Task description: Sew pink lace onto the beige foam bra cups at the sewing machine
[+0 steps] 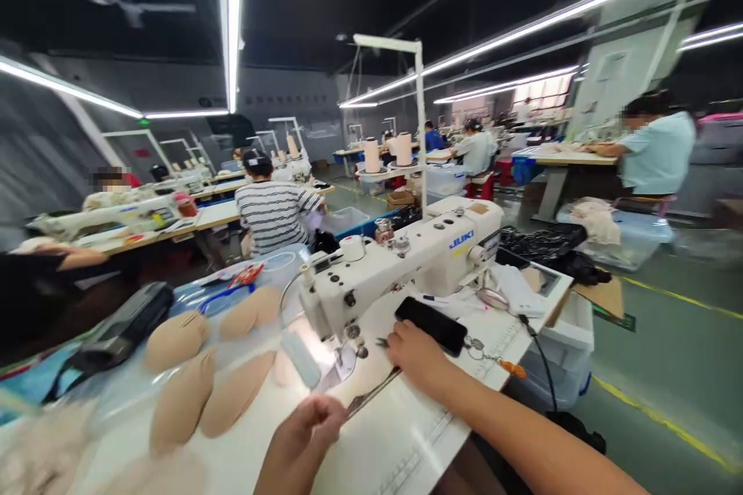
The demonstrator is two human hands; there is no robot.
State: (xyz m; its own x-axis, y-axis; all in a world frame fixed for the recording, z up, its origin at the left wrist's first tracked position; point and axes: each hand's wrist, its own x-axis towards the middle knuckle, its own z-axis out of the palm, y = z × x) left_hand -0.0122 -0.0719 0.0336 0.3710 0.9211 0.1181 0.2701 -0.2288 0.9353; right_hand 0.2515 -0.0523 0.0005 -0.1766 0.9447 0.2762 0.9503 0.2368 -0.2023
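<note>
A white sewing machine (400, 255) stands on the white table, its lamp lighting the needle area. Just in front of the needle, my left hand (310, 429) is closed in a pinch at one end of a thin dark strip (371, 393). My right hand (415, 356) lies beyond the strip's other end, fingers curled round a small dark pointed tool (381, 342), perhaps thread snips. A black phone (433, 323) rests right behind that hand. Beige cups (183, 398) are spread left of the machine.
Keys with an orange tag (511, 368) lie at the table's right. A black bag (124, 325) and a clear bin (284, 263) are at the left. A thread stand (421, 131) rises behind the machine. Several people sit at other tables, one in a striped shirt (270, 213).
</note>
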